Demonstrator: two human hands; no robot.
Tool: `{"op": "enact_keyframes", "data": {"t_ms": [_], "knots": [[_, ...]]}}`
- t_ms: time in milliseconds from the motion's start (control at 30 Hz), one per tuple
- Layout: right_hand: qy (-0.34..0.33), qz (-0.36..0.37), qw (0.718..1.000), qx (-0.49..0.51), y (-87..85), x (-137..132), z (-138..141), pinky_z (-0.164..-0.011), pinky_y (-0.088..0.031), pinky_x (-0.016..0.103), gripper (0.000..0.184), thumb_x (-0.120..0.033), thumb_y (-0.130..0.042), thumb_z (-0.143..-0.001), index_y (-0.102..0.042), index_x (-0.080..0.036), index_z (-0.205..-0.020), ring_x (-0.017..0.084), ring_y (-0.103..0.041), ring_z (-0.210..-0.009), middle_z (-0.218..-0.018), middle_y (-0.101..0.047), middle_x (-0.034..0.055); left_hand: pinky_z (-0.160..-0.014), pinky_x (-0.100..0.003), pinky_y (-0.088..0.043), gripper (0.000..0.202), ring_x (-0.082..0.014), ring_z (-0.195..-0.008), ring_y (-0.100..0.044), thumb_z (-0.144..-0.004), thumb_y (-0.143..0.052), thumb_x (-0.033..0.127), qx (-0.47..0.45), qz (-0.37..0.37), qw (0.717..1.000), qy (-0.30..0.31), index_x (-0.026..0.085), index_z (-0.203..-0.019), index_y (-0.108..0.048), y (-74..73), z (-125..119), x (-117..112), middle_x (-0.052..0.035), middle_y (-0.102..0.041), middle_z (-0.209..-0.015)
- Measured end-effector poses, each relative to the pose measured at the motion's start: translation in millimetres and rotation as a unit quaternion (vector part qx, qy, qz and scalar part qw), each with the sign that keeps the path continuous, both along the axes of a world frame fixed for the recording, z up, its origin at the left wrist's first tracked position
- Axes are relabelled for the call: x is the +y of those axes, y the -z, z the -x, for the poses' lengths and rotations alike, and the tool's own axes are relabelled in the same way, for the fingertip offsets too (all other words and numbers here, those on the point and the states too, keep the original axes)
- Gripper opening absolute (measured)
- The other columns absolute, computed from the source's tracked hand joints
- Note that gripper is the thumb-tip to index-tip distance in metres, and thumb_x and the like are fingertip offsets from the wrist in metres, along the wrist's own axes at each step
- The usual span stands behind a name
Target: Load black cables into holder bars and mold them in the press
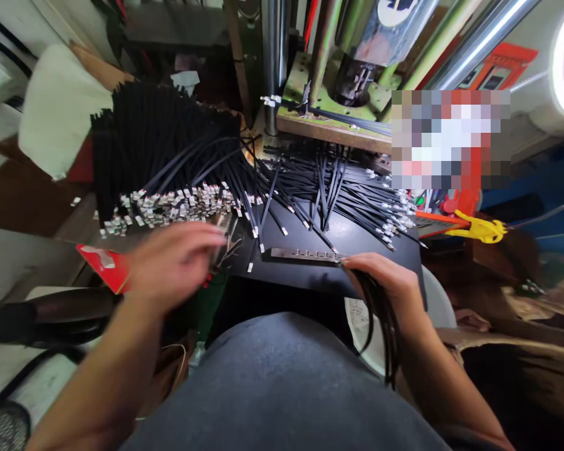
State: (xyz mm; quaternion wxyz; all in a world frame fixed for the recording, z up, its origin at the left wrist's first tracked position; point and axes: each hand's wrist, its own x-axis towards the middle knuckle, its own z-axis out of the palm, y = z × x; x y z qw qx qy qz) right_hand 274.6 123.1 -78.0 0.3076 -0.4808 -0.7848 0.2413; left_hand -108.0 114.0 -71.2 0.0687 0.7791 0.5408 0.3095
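My right hand (386, 280) is closed around a bunch of thin black cables (380, 319) that hang down over my wrist, their ends resting at a slim metal fixture bar (305, 254) on the black work surface (357, 241). My left hand (176, 263) is blurred by motion just in front of a big stack of black cables with white connector ends (169, 203). Its fingers point right toward a few thin wire ends; whether it holds anything is unclear.
Loose black cables with metal tips (348, 188) fan across the back of the surface. A green press machine with steel columns (343, 69) stands behind. A yellow and red tool (474, 225) lies at right, a red card (104, 266) at left.
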Motion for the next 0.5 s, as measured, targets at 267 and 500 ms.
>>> {"op": "enact_keyframes", "data": {"t_ms": [267,500], "knots": [[-0.004,0.003,1.0,0.014,22.5,26.3,23.6,-0.074,-0.052,0.026,0.012,-0.023,-0.059,-0.092,-0.07,-0.019,-0.093,0.017,-0.069,-0.078,-0.086,-0.073,0.0029,-0.085,-0.024,-0.054,0.019,-0.0134,-0.089,-0.07,-0.086,-0.055,0.007,-0.145,0.089,0.953,0.249,0.017,-0.094,-0.069,39.9,-129.5,51.6,-0.0009,-0.074,-0.095],[-0.071,-0.039,0.992,-0.101,10.2,23.4,28.1,-0.075,-0.048,0.029,0.017,-0.013,-0.052,-0.095,-0.067,-0.017,-0.101,0.019,-0.064,-0.085,-0.092,-0.07,0.0068,-0.076,-0.024,-0.05,0.017,-0.0145,-0.08,-0.067,-0.083,-0.056,0.007,-0.091,0.135,0.964,0.21,0.017,-0.09,-0.067,28.9,-133.4,55.2,-0.0001,-0.071,-0.087]]}}
